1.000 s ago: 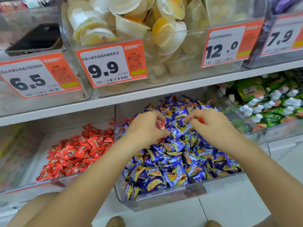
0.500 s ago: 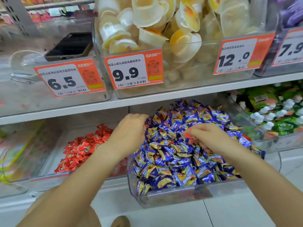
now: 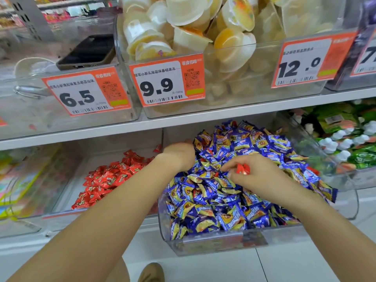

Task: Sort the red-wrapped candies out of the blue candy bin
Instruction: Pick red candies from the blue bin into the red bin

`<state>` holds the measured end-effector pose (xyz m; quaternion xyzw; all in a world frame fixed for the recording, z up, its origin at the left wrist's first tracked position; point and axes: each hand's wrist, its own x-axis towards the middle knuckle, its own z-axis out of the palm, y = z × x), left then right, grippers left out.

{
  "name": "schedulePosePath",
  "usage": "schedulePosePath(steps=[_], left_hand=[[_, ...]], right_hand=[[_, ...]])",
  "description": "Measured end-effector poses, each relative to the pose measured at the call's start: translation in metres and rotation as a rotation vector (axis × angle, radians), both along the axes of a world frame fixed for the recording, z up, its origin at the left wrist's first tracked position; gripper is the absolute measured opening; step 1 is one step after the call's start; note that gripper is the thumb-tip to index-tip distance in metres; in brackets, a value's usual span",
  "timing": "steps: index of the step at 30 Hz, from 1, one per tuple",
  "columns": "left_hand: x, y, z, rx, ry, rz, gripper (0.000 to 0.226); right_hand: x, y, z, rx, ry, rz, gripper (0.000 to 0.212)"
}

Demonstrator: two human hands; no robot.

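A red candy [image 3: 242, 169] is pinched in the right hand [image 3: 255, 176] above the blue candy bin [image 3: 213, 244], while the left hand [image 3: 179, 156], fingers hidden so its state cannot be told, is held at the bin's left edge.

Bright, even light; soft shadows; glare on clear bins; edges bowed, blurred.

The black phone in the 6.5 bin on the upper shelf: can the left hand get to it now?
Probably yes. The phone lies in an open-topped bin, and the left hand is over the blue candies below.
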<state>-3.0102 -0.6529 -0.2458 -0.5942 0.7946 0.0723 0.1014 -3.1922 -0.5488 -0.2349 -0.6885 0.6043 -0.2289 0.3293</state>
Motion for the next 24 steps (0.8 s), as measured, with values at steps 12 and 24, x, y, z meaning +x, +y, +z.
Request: schedulePosePath(steps=[12, 24], left_hand=[[0.019, 0.021, 0.012, -0.066, 0.184, -0.139, 0.035], [-0.004, 0.010, 0.004, 0.043, 0.119, -0.144, 0.031]], right_hand=[[0.017, -0.032, -0.006, 0.083, 0.179, 0.037, 0.060], [0.027, -0.027, -0.023, -0.301, 0.613, 0.147, 0.034]])
